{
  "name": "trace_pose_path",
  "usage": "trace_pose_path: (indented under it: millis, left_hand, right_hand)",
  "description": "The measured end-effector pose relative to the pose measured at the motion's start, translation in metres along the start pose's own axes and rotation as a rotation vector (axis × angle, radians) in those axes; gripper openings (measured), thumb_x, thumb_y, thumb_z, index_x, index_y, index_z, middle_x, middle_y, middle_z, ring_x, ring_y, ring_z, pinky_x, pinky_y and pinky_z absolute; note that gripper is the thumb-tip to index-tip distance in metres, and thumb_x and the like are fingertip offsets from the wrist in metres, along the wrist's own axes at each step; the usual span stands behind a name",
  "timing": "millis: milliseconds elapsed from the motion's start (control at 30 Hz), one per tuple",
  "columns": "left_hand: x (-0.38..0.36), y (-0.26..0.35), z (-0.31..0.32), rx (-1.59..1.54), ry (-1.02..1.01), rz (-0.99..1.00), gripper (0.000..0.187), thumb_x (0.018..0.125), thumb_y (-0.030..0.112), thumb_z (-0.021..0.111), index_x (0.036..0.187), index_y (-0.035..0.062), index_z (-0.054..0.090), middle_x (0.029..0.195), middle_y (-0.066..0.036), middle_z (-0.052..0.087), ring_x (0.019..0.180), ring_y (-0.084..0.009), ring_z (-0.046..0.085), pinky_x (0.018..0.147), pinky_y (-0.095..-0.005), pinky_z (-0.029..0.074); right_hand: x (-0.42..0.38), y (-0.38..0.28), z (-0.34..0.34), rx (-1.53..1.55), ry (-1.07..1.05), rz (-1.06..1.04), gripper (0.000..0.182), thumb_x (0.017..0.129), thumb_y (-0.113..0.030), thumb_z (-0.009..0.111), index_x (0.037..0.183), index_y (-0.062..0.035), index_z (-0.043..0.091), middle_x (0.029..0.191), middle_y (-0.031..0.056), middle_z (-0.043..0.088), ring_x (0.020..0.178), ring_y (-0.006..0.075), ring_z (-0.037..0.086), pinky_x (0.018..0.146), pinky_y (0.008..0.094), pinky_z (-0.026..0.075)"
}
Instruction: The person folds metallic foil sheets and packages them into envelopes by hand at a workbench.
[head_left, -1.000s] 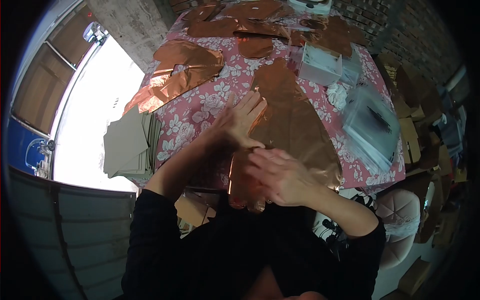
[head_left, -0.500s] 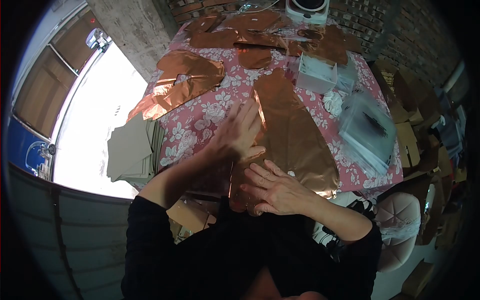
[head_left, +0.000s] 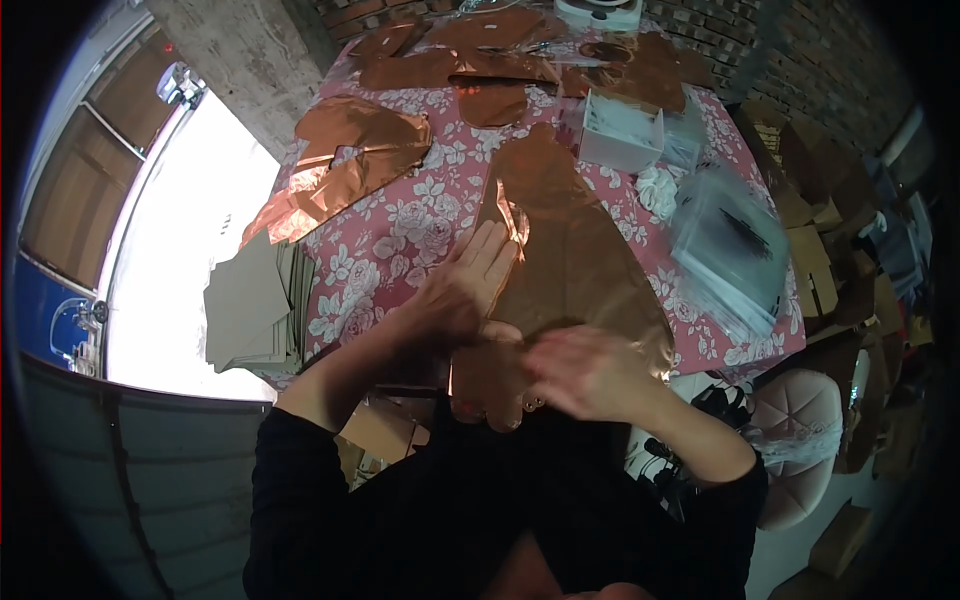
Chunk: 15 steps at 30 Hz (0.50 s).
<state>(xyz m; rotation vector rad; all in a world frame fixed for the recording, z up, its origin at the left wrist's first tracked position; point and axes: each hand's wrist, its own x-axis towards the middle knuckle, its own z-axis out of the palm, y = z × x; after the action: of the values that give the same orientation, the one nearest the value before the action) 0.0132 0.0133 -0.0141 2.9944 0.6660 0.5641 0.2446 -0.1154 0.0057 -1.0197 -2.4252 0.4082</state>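
A long copper-coloured foil piece (head_left: pixel 575 240) lies on the floral tablecloth (head_left: pixel 400 225) and hangs over the near table edge. My left hand (head_left: pixel 462 285) lies flat on the foil's left edge, fingers together and stretched out. My right hand (head_left: pixel 583 368) is blurred over the foil's near end, palm down, fingers loosely spread; it grips nothing that I can see.
More copper foil pieces (head_left: pixel 355 150) lie at the left and far end of the table. A white box (head_left: pixel 620 130) and a stack of clear plastic bags (head_left: pixel 730 255) sit at the right. Grey card sheets (head_left: pixel 250 300) are stacked left of the table. Cardboard boxes (head_left: pixel 830 230) stand at the right.
My right hand has swept to the right across the foil's near end and is now blurred. My left hand has shifted slightly down along the foil's left edge.
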Motion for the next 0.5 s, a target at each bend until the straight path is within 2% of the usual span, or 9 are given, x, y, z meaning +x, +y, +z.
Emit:
trace_pose_path:
  millis: [67, 133, 167, 233, 400, 500]
  left_hand:
    - [0.001, 0.004, -0.008, -0.045, -0.062, -0.038, 0.115, 0.069, 0.072, 0.066, 0.139, -0.0151, 0.037, 0.143, -0.039, 0.034, 0.137, -0.0519, 0.030, 0.114, -0.0540, 0.025]
    - [0.000, 0.003, -0.007, -0.051, -0.039, -0.032, 0.117, 0.066, 0.073, 0.067, 0.137, -0.0153, 0.040, 0.141, -0.039, 0.036, 0.136, -0.0511, 0.032, 0.114, -0.0536, 0.025]
    - [0.001, 0.003, -0.006, -0.048, -0.016, -0.017, 0.118, 0.062, 0.074, 0.067, 0.135, -0.0155, 0.042, 0.138, -0.039, 0.039, 0.134, -0.0503, 0.034, 0.114, -0.0532, 0.025]
    - [0.000, 0.005, -0.010, -0.048, -0.039, -0.026, 0.120, 0.061, 0.074, 0.069, 0.138, -0.0130, 0.040, 0.141, -0.039, 0.036, 0.136, -0.0518, 0.032, 0.114, -0.0544, 0.025]
    - [-0.002, 0.004, -0.007, -0.042, -0.097, -0.068, 0.121, 0.059, 0.072, 0.074, 0.142, -0.0076, 0.038, 0.145, -0.039, 0.032, 0.138, -0.0531, 0.027, 0.114, -0.0569, 0.023]
    - [-0.003, 0.003, -0.006, -0.047, -0.116, -0.067, 0.122, 0.060, 0.073, 0.073, 0.145, -0.0062, 0.034, 0.148, -0.038, 0.027, 0.141, -0.0521, 0.023, 0.116, -0.0566, 0.020]
  right_hand:
    - [-0.020, 0.008, -0.027, -0.215, 0.148, 0.192, 0.019, 0.085, -0.023, 0.070, 0.093, -0.0067, 0.069, 0.084, 0.0113, 0.070, 0.075, 0.0314, 0.069, 0.067, 0.0421, 0.055]
    - [-0.045, 0.017, -0.042, -0.320, 0.179, 0.590, 0.021, 0.084, -0.022, 0.071, 0.086, -0.0024, 0.064, 0.081, 0.0158, 0.067, 0.067, 0.0359, 0.065, 0.062, 0.0454, 0.052]
    - [-0.055, 0.020, -0.045, -0.326, 0.172, 0.593, 0.021, 0.084, -0.022, 0.071, 0.086, -0.0024, 0.064, 0.081, 0.0158, 0.067, 0.067, 0.0359, 0.065, 0.062, 0.0454, 0.052]
    - [-0.071, 0.024, -0.044, -0.554, 0.112, 0.817, 0.027, 0.083, -0.023, 0.072, 0.085, 0.0009, 0.058, 0.084, 0.0203, 0.065, 0.073, 0.0391, 0.065, 0.064, 0.0476, 0.052]
    - [-0.075, 0.026, -0.019, -0.509, 0.113, 0.860, 0.032, 0.085, -0.026, 0.070, 0.091, 0.0014, 0.053, 0.094, 0.0234, 0.060, 0.083, 0.0418, 0.062, 0.068, 0.0502, 0.051]
    - [-0.072, 0.026, -0.016, -0.493, 0.102, 0.796, 0.022, 0.089, -0.018, 0.065, 0.089, 0.0000, 0.052, 0.096, 0.0223, 0.062, 0.084, 0.0405, 0.063, 0.070, 0.0489, 0.050]
